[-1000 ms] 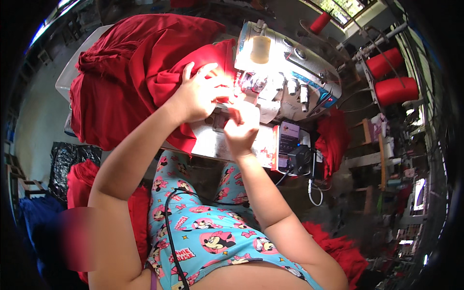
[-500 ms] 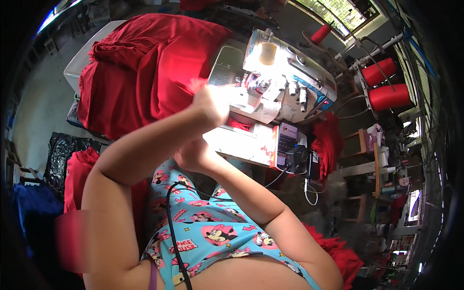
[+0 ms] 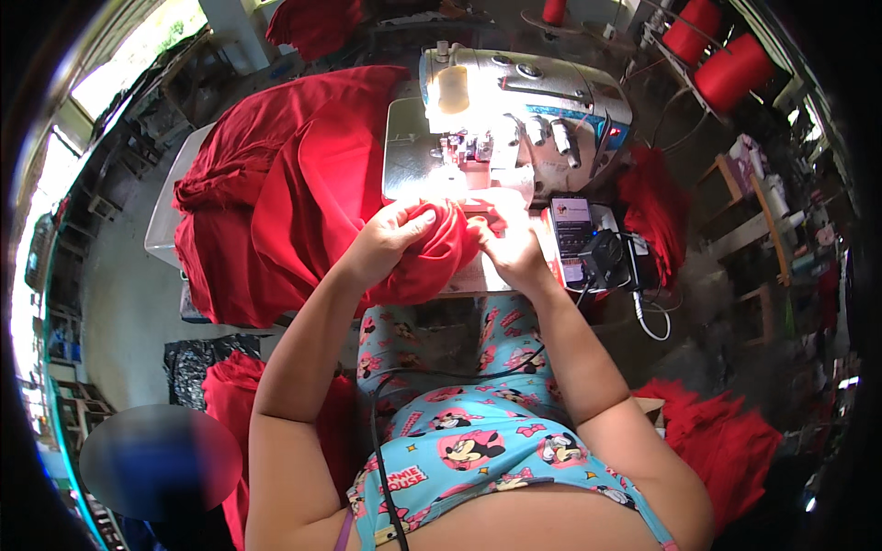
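A bunched piece of red fabric [image 3: 437, 259] hangs between my hands at the front edge of a sewing machine [image 3: 588, 96]. My left hand [image 3: 386, 242] is closed on its left side, thumb on top. On the other side, my right hand [image 3: 514, 250] pinches the fabric's edge, its fingertips washed out by the lamp's glare. Both hands are just in front of the brightly lit needle area, and the cloth between them is folded and gathered. A large heap of red cloth [image 3: 266, 174] lies to the left, reaching up to my left hand.
A dark box [image 3: 571, 230] and a black adapter [image 3: 606, 259] with a white cable stand right of my right hand. Red thread cones [image 3: 735, 72] sit at the far right. More red cloth [image 3: 712, 445] is piled at my lower right. A black cable [image 3: 377, 441] crosses my lap.
My hands were close together, left arm across the right, at the machine's left front. Now they are apart, with red fabric spread between them. The head view has turned and shifted.
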`<state>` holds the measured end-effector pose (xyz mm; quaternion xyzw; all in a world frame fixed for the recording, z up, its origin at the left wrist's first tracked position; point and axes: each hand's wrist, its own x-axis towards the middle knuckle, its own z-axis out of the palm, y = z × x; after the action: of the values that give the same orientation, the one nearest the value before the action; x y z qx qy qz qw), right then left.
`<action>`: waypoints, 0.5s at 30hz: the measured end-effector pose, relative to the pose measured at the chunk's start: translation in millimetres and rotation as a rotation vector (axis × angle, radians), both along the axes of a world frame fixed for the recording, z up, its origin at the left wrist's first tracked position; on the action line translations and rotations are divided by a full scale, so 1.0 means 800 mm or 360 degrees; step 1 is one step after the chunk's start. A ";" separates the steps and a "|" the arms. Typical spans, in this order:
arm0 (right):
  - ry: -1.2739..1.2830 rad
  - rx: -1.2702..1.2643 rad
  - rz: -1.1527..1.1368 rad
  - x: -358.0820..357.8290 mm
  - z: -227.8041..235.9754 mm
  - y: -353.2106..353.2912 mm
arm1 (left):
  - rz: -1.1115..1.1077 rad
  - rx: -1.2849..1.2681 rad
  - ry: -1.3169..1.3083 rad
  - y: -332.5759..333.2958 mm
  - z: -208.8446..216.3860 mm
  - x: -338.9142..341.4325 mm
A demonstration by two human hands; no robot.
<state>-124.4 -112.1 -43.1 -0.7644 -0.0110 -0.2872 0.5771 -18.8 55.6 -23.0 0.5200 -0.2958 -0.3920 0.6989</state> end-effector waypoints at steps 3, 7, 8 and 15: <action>-0.0146 -0.0093 0.0153 0.008 -0.017 0.004 | 0.0069 0.0008 -0.0023 0.006 0.000 0.002; 0.0297 0.0552 0.0517 -0.011 -0.004 0.009 | 0.0087 -0.0029 0.0299 0.027 0.010 -0.004; 0.0407 0.0519 0.0555 -0.015 -0.001 0.004 | 0.0072 -0.0063 0.0309 0.029 0.008 -0.002; 0.0319 0.0439 0.0057 -0.012 -0.005 -0.021 | 0.0481 0.0189 -0.1016 0.046 0.042 0.068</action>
<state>-133.9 -129.1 -47.2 -0.7025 0.0724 -0.1979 0.6798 35.7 92.5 10.2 0.6938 -0.3957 -0.1185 0.5899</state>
